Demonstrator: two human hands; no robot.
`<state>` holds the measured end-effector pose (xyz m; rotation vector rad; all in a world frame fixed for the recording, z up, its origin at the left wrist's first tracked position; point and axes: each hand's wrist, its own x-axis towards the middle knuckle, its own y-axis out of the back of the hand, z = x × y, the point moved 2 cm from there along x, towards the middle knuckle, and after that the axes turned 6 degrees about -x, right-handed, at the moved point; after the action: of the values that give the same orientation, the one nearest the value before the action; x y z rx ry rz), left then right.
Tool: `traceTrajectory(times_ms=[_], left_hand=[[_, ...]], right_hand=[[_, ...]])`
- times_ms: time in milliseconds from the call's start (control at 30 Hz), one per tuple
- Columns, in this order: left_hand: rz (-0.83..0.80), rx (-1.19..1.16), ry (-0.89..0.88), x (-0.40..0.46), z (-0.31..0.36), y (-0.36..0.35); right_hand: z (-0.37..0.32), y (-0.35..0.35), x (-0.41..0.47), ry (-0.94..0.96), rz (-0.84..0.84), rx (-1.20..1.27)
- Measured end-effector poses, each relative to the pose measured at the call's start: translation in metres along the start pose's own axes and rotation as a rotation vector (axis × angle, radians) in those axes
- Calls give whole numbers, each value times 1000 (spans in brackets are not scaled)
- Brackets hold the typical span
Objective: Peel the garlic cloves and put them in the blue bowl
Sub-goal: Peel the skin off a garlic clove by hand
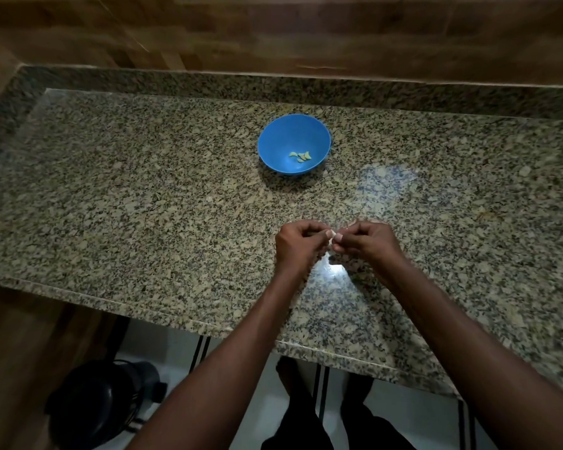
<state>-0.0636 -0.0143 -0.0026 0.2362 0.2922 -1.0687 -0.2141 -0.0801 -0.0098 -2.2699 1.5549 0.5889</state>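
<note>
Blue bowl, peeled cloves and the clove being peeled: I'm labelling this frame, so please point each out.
blue bowl (275,138): head view, bare inner wall.
peeled cloves (300,156): head view, middle of the pile.
garlic clove (331,236): head view, pale bit between both hands' fingers.

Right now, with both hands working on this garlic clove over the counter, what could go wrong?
1. The garlic clove is tiny and pinched between the left hand and right hand; it could slip and blend into the speckled granite counter.
2. The blue bowl, holding a few peeled cloves, sits well beyond the hands, so the clove might drop on the way.
3. Dim light and glare make leftover skin easy to miss.
</note>
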Motion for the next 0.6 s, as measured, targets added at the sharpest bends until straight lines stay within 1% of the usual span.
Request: traceTrajectory(times_ms=[100, 234, 334, 400, 434, 467, 534, 601], left_hand=[[24, -45, 70, 1, -4, -3], [65, -171, 189, 5, -9, -8], [93, -202, 268, 4, -11, -13], [95, -208, 304, 2, -10, -15], [78, -176, 292, 1, -11, -16], [52, -94, 247, 0, -12, -16], [-29, 121, 117, 0, -14, -18], [-94, 221, 41, 0, -17, -22]], right_hand=[[0, -3, -3, 80, 90, -137], [1, -8, -1, 219, 214, -427], [3, -11, -3, 268, 297, -597], [6, -10, -5, 288, 311, -665], [9, -7, -5, 277, 300, -666], [13, -4, -4, 244, 280, -640], [20, 7, -1, 131, 228, -556], [20, 16, 0, 8, 161, -430]])
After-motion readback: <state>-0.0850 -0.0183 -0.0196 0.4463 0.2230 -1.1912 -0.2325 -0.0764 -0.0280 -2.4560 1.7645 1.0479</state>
